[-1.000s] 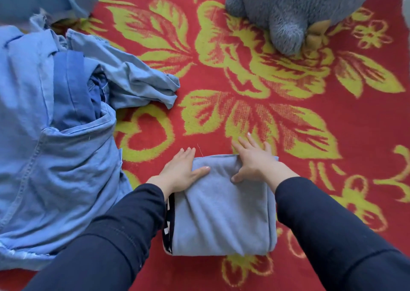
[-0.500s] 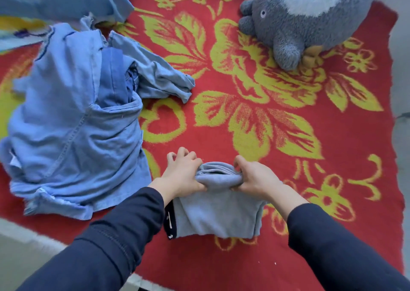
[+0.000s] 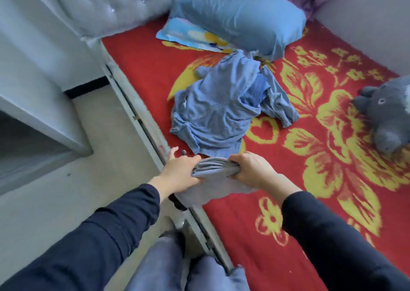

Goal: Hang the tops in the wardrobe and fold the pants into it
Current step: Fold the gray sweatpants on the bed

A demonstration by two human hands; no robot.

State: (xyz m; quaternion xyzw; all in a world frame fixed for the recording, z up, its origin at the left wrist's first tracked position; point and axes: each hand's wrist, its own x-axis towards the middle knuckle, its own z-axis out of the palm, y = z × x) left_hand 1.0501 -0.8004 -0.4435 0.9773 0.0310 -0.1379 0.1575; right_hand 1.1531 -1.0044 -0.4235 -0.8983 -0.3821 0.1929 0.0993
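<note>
red floral blanket (image 3: 244, 213) is covering the bed; the pants-folding step seems to be finishing here. grey cabinet (image 3: 33, 113) is standing left across the floor, possibly the wardrobe, cannot tell. blue pillow (image 3: 239, 13) is lying at the head end. crumpled denim tops (image 3: 217, 113) are sitting just beyond the hands, not yet hung. grey plush toy (image 3: 388, 115) is lying far right, well clear. folded grey pants (image 3: 213, 170) are being held at the bed's near edge, lower layers sagging. left hand (image 3: 179, 170) is gripping one end, forefinger sticking out; right hand (image 3: 250, 168) is curling round the other. next move is likely calling for a level carry leftward, folds kept together; bed rail (image 3: 137, 117) is sitting in the path.
</note>
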